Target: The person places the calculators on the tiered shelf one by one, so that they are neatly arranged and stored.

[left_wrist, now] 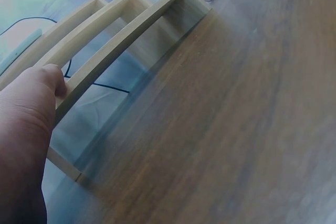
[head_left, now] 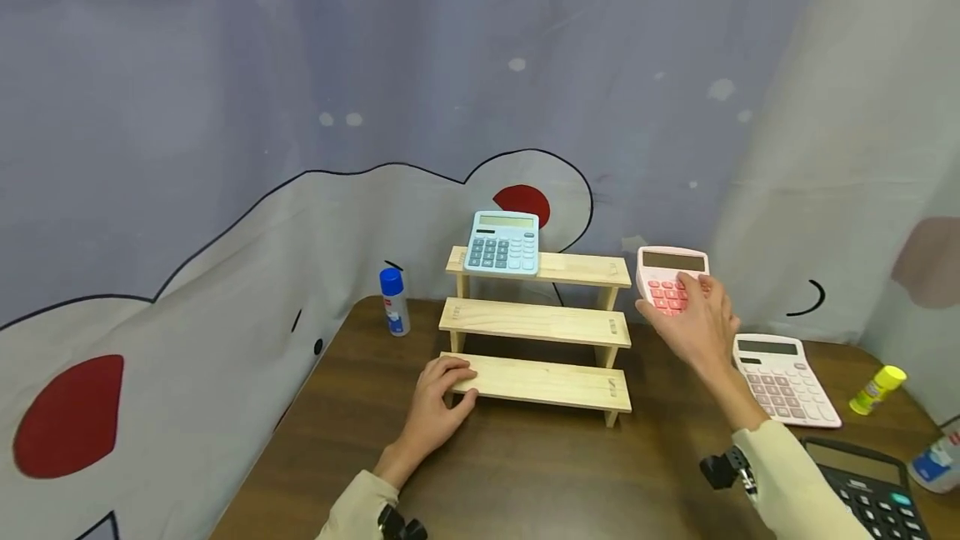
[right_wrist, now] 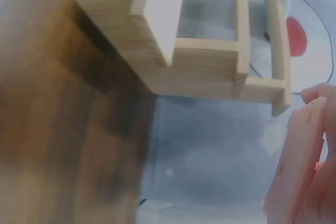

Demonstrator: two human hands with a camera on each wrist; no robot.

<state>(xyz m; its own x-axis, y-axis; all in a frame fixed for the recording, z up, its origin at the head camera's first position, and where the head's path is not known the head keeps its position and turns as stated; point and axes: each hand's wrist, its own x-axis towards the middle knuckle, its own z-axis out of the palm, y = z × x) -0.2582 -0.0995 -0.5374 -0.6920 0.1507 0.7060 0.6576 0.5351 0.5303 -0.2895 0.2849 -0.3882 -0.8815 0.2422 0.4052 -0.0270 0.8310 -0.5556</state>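
A pink calculator [head_left: 672, 261] is held up in my right hand [head_left: 701, 323], to the right of a three-tier wooden stand [head_left: 536, 323]. Fingers and thumb grip its lower part; the right wrist view shows the pink calculator [right_wrist: 296, 163] edge-on beside the stand [right_wrist: 199, 72]. My left hand [head_left: 437, 398] grips the left end of the lowest shelf, thumb at its front edge. In the left wrist view that hand [left_wrist: 31, 103] lies against the shelf board. On the top shelf's left part, a light blue calculator [head_left: 502, 242] leans back.
Left of the stand stands a blue-capped bottle [head_left: 394, 302]. On the table [head_left: 525, 482] at right lie a white-and-pink calculator [head_left: 787, 382], a yellow glue stick [head_left: 877, 390], a black calculator [head_left: 870, 486] and another bottle [head_left: 937, 463]. A printed curtain [head_left: 375, 90] hangs behind.
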